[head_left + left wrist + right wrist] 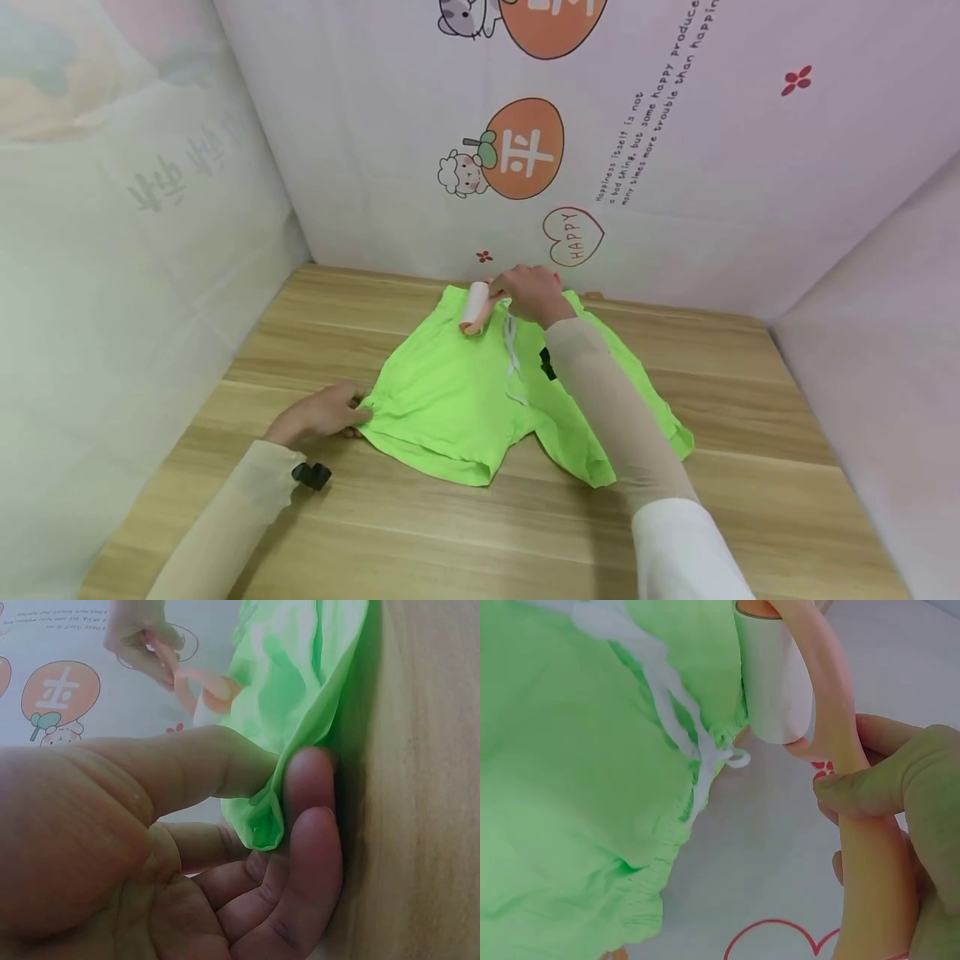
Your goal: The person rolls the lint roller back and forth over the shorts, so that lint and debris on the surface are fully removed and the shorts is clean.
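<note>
Bright green drawstring shorts point(450, 383) lie spread on the wooden table, waistband toward the back wall. My left hand point(322, 412) pinches the hem corner of the left leg between thumb and fingers, and the left wrist view shows the fabric point(300, 697) folded there. In my right hand point(534, 293) is the pink handle point(874, 862) of a lint roller. Its white roll point(474, 304) lies over the shorts near the left part of the waistband. The white drawstring point(512, 350) hangs down the middle of the shorts. My right forearm covers part of the right leg.
A white printed backdrop point(675, 258) stands along the table's back edge, with pale walls point(150, 275) on both sides. Bare wood point(450, 550) shows in front of the shorts. A small orange-brown piece point(592, 296) shows behind the waistband.
</note>
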The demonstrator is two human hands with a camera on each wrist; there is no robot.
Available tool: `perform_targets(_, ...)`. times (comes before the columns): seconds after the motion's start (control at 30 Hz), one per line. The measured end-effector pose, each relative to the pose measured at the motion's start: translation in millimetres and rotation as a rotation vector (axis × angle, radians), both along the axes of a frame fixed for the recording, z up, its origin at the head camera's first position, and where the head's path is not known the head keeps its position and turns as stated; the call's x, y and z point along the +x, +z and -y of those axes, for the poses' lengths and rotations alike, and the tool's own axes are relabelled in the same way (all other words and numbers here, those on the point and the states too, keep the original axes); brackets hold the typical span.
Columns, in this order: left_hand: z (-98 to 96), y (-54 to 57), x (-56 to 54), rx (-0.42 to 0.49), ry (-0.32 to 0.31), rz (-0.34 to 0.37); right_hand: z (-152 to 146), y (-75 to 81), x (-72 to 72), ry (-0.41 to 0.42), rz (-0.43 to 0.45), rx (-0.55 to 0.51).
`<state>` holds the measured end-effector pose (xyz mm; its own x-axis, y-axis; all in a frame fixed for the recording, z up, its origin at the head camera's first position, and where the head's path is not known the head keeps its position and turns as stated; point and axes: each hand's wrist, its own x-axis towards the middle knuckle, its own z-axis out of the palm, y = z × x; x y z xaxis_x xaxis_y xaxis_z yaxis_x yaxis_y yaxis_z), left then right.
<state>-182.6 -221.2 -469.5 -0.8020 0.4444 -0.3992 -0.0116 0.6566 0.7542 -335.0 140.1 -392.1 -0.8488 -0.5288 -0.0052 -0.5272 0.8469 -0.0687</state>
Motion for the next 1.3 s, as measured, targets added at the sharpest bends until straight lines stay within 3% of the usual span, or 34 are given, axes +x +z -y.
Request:
perform_targets(0.17,0.4,1.0,-0.9,0.012,-0.011,0.001,13,1.9,1.5,-0.044,0.037,-0.059)
perform_targets(0.43,1.2,0.2,-2.2,0.007,0.004,0.007,48,-14.1,4.0,-0.092,-0.029,-0.023)
perform_targets(0.63,1.2,0.7,-1.9,0.012,-0.008,-0.011,66,-33.3,6.6,-0.123,-0.037,-0.174)
perform_targets(0.83,3.5,-1.0,-2.3,0.005,-0.051,-0.027,64,-39.7,15.1,-0.139,-0.002,-0.264)
perform_targets(1.13,0.9,3.3,0.1,-0.024,0.005,-0.011,42,-40.9,41.0,-0.019,-0.003,-0.233)
perform_targets(1.3,0.3,4.2,1.8,-0.030,-0.006,-0.021,20,-38.8,52.3,0.093,-0.014,-0.227)
